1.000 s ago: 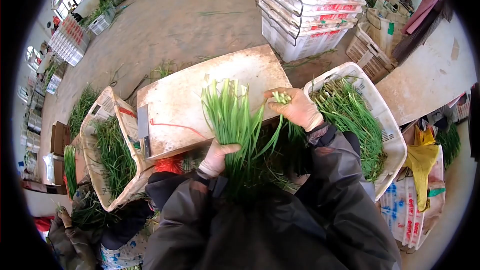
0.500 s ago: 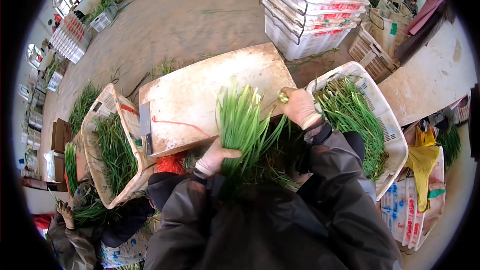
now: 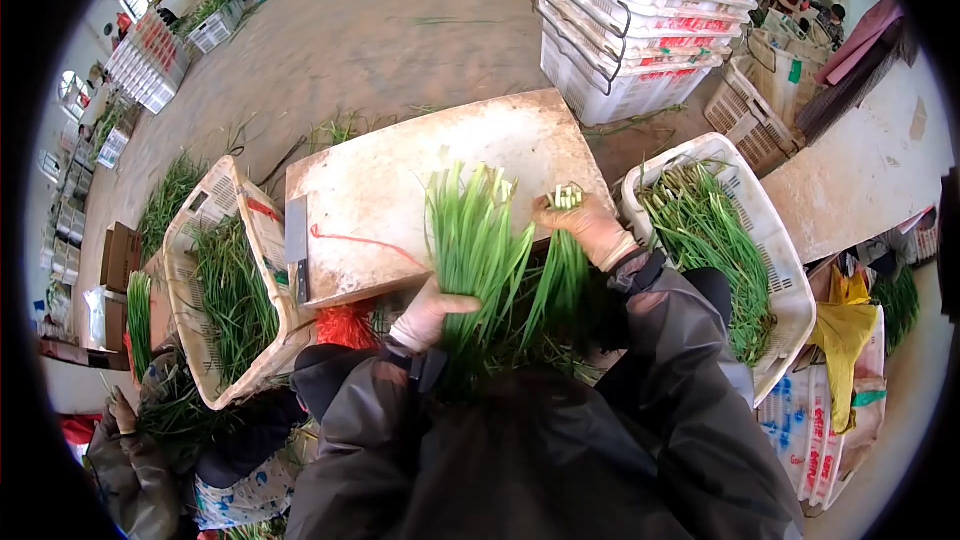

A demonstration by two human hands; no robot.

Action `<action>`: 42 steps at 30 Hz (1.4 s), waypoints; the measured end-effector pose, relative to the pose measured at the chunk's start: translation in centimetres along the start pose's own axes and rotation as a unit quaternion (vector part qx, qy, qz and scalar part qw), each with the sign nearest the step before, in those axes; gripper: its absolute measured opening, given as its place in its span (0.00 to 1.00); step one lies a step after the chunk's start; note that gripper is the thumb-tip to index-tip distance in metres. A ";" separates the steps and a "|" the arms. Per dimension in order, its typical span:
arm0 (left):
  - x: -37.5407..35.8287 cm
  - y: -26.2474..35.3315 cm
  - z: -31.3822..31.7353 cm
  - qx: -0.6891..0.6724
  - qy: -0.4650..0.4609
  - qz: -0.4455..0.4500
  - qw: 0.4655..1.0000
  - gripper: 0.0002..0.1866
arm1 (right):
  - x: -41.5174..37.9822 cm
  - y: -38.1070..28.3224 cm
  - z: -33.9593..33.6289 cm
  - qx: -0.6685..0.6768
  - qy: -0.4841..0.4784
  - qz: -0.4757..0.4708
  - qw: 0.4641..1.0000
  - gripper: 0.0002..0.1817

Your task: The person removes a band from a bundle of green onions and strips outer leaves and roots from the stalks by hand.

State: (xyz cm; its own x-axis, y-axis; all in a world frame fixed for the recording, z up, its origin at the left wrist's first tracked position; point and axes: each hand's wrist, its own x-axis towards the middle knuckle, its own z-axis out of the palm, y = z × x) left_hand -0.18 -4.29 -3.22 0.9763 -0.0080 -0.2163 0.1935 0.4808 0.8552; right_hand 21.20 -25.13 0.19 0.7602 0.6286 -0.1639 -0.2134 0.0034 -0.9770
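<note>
Floor (image 3: 390, 30) is spreading beyond the work area, and a stack of white crates (image 3: 640, 60) is standing on it at the upper right. A scuffed table (image 3: 380, 200) is occupying the space ahead of the person. A left crate (image 3: 285, 340) and a right crate (image 3: 795, 285) are flanking it, each containing loose green stalks (image 3: 710, 250).

A larger bunch (image 3: 470, 230) is standing nearly upright at the table's near edge, pale ends up; the left hand (image 3: 435, 315) is gripping its middle, thumb across the stalks. A smaller bunch (image 3: 565, 270) is hanging just beside it, and the right hand (image 3: 592, 228) is clasping it just below its pale ends. A knife (image 3: 297, 232) is lying along the table's left edge, with a thin red tie (image 3: 370, 242) near it.

Caution: if the left grip is loosening, outer stalks could be sliding out. If leaves of the two bunches are tangling, separating the hands could be bending or tearing them.

Visibility: shadow and the person's dark garment (image 3: 540, 460) are hiding the lower leaves of both bunches, so whether these are touching down there cannot be told. Some fingers of both hands are disappearing behind the stalks. A co-worker's hand (image 3: 122, 412) at the lower left is appearing too small to read, and the black lens border is cutting off the outer surroundings.
</note>
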 end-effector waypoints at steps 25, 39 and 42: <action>1.3 -2.2 2.3 0.015 0.007 -0.062 0.998 0.31 | -0.3 -0.6 0.5 0.055 0.009 0.005 0.998 0.09; 1.2 -2.4 1.7 -0.103 0.081 -0.063 0.989 0.22 | -0.5 -0.7 -0.1 0.059 0.069 -0.014 0.996 0.10; 1.3 -2.9 1.2 -0.123 0.091 -0.054 0.987 0.21 | -0.4 -0.8 -1.0 0.018 0.011 -0.004 1.000 0.15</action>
State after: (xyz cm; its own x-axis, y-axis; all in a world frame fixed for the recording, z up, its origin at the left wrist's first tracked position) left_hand 0.68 -6.76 -5.42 0.9134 0.0752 -0.4001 0.2448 0.6838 0.6874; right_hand 21.71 -26.17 0.88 0.7759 0.6104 -0.1590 -0.2291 0.0378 -0.9727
